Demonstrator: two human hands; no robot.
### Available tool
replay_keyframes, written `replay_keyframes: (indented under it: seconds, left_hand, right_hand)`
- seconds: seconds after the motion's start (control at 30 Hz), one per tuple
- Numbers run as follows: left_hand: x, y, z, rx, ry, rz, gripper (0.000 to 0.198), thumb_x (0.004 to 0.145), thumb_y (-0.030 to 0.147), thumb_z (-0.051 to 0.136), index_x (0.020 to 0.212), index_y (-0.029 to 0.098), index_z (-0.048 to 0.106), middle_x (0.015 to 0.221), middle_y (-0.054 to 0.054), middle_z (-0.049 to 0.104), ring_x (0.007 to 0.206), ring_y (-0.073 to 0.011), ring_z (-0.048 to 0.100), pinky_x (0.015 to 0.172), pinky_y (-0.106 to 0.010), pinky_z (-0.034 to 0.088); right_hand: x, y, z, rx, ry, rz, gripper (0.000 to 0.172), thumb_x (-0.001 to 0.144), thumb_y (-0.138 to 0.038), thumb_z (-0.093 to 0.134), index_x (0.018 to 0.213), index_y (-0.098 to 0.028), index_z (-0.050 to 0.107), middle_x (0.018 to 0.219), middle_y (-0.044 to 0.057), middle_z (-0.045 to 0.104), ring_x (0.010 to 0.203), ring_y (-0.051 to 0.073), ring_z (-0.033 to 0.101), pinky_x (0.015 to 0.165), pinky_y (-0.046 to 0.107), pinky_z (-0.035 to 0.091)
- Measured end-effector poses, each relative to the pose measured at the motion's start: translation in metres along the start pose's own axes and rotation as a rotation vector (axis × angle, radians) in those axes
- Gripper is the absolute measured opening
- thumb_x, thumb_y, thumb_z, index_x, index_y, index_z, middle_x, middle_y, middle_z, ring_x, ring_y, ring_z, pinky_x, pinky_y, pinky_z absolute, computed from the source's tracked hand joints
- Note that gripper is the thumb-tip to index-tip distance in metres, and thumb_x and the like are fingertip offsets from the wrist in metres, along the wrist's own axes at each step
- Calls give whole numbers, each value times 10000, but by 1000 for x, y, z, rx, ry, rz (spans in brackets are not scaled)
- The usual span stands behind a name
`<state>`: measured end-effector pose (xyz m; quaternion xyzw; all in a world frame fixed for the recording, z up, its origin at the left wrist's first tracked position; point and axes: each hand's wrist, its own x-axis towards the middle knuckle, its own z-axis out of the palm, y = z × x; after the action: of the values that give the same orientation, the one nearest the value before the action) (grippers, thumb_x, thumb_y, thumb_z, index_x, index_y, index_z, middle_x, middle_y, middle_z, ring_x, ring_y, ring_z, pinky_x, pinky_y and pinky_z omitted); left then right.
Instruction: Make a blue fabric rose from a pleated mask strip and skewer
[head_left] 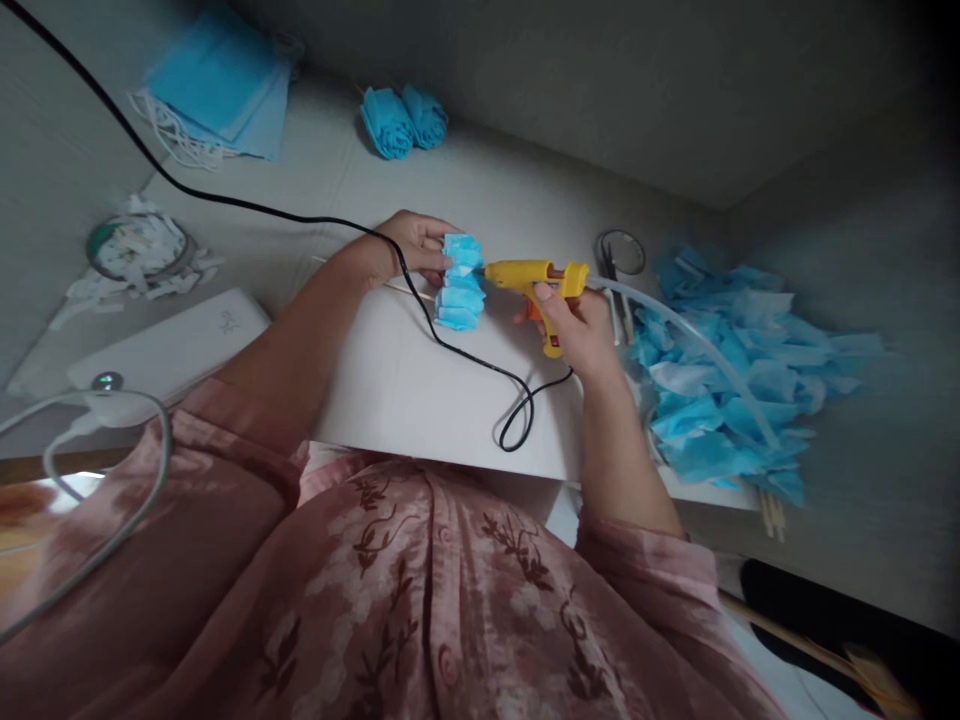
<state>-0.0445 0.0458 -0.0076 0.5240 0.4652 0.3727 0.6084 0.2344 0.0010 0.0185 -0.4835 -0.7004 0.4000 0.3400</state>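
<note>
My right hand (577,325) grips a yellow hot glue gun (525,274), with a long translucent glue stick (697,335) trailing from its back end. The gun's nozzle points left and meets, or nearly meets, a pleated strip of light blue material (461,300). Fingers of my left hand (412,245) pinch that strip near its upper end. A thin wooden stick (409,290) shows beside the strip, partly hidden by my left wrist. The gun's black cord (480,357) loops over the white tabletop (405,380) and across my left wrist.
Two blue fabric roses (388,122) lie at the back, near stacked blue face masks (217,80). White scraps fill a round container (139,250) at left, near a white power bank (169,350). Scissors (615,265) and a heap of blue pieces (727,380) lie at right.
</note>
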Motion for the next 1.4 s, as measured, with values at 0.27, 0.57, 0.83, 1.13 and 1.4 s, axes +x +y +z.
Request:
replay_keyframes:
  seconds: [0.27, 0.57, 0.83, 1.13, 1.4]
  left_hand:
    - [-4, 7, 6, -52, 21, -17, 376, 809, -68, 724, 1166, 48, 700, 710, 5, 768, 608, -105, 647, 649, -233, 542]
    - [-2, 5, 6, -64, 35, -16, 382, 812, -92, 743, 1170, 35, 701, 768, -25, 771, 616, -123, 659, 725, -300, 549]
    - [-1, 2, 2, -43, 13, -16, 345, 825, -40, 741, 1141, 91, 696, 757, 13, 781, 653, -120, 650, 724, -294, 548]
    - [-3, 3, 3, -37, 10, -8, 369, 761, 36, 797, 1118, 101, 727, 794, -10, 798, 699, -147, 652, 746, -317, 557]
    - [-5, 9, 6, -24, 35, -59, 377, 809, -25, 722, 1166, 95, 724, 709, 26, 768, 649, -142, 635, 760, -337, 554]
  right_hand:
    - [0, 5, 1, -36, -27, -3, 589, 890, -783, 576, 831, -213, 717, 625, 13, 604, 536, 133, 493, 510, 289, 373]
    - [0, 3, 0, -45, -1, 12, 605, 888, -781, 578, 825, -201, 742, 665, 41, 650, 566, 151, 543, 531, 302, 430]
    - [1, 6, 0, -20, -6, 19, 586, 881, -776, 596, 837, -208, 735, 685, 37, 679, 544, 139, 522, 510, 294, 413]
    - [0, 8, 0, -37, 2, 3, 572, 889, -768, 595, 869, -217, 745, 656, 23, 654, 538, 137, 516, 496, 287, 392]
    - [-3, -4, 3, 23, -22, -29, 574, 875, -777, 601, 803, -220, 717, 676, 32, 652, 578, 154, 547, 539, 303, 420]
